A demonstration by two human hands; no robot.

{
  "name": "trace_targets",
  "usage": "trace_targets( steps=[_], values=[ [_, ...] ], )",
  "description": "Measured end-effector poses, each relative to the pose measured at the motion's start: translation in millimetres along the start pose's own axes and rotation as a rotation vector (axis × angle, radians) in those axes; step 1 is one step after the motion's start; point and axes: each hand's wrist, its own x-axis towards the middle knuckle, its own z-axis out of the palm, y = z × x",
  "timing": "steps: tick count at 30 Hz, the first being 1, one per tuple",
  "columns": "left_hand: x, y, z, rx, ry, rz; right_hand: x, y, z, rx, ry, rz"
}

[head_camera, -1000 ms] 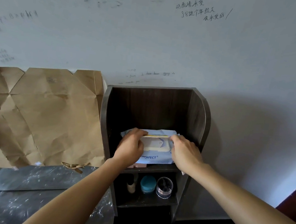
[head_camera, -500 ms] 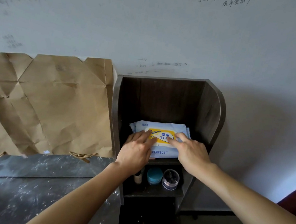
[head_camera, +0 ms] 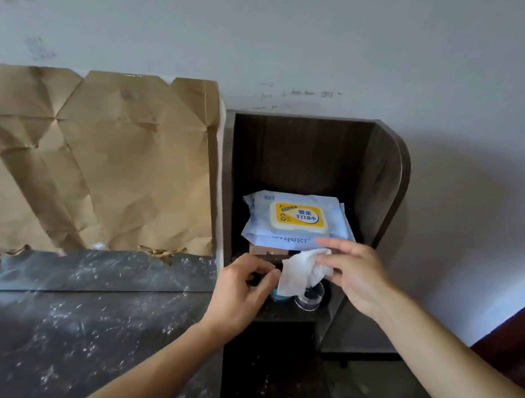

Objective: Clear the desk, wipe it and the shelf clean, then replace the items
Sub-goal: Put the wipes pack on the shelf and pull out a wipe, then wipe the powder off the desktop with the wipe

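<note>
A dark wooden shelf unit (head_camera: pixel 384 166) stands against the wall at the desk's right end. On its upper shelf lies a pale blue wet-wipe pack (head_camera: pixel 297 222) with a yellow lid, shut. My right hand (head_camera: pixel 356 276) holds a white wet wipe (head_camera: pixel 302 274) in front of the shelf edge. My left hand (head_camera: pixel 238 290) pinches the wipe's lower left corner. The dark speckled desk top (head_camera: pixel 63 323) spreads to the left, below my left forearm.
Crumpled brown paper (head_camera: pixel 96 162) leans on the wall behind the desk. On the lower shelf, partly hidden by the wipe, are a teal jar (head_camera: pixel 275 294) and a clear round container (head_camera: pixel 311 296). A small tan box (head_camera: pixel 268 250) lies under the pack.
Both hands left the pack's lid and pulled back to the shelf's front edge. A white wipe is now held between them. The camera moved closer and lower.
</note>
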Motion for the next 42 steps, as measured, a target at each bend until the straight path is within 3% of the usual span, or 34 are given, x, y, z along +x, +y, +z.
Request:
trace_targets(
  steps=[2,4,9,12,14,16,23,28,32,36,39,42],
  values=[
    [-15,4,-4,-0.27,-0.143,-0.268,-13,2,14,0.064,-0.092,0.092],
    [-31,-2,-9,-0.404,-0.174,-0.395,-24,8,27,0.063,-0.171,0.139],
    [-92,-9,-34,-0.378,0.019,-0.588,-49,42,47,-0.207,-0.25,0.09],
    [-131,-9,-59,-0.479,0.242,-0.736,-65,68,58,-0.427,-0.279,-0.026],
    [-159,-5,-72,-0.627,0.355,-0.817,-78,88,69,-0.451,-0.348,0.009],
    [-188,-7,-80,-0.646,0.349,-0.867,-93,109,87,-0.419,-0.454,0.094],
    [-261,-27,-114,-0.51,0.168,-0.824,-129,130,161,-0.322,-0.698,0.279],
    [-286,-49,-165,-0.62,0.53,-0.828,-138,141,213,-0.576,-0.837,0.214],
    [-304,-64,-223,-0.766,0.648,-0.766,-149,158,265,-0.697,-1.0,0.26],
    [-326,-79,-286,-0.575,0.536,-0.739,-162,182,330,-0.401,-1.167,0.518],
    [-338,-92,-328,-0.394,0.506,-0.76,-172,200,381,-0.23,-1.112,0.637],
    [-349,-107,-362,-0.45,0.609,-0.778,-184,216,417,-0.174,-1.06,0.669]
  ],
)
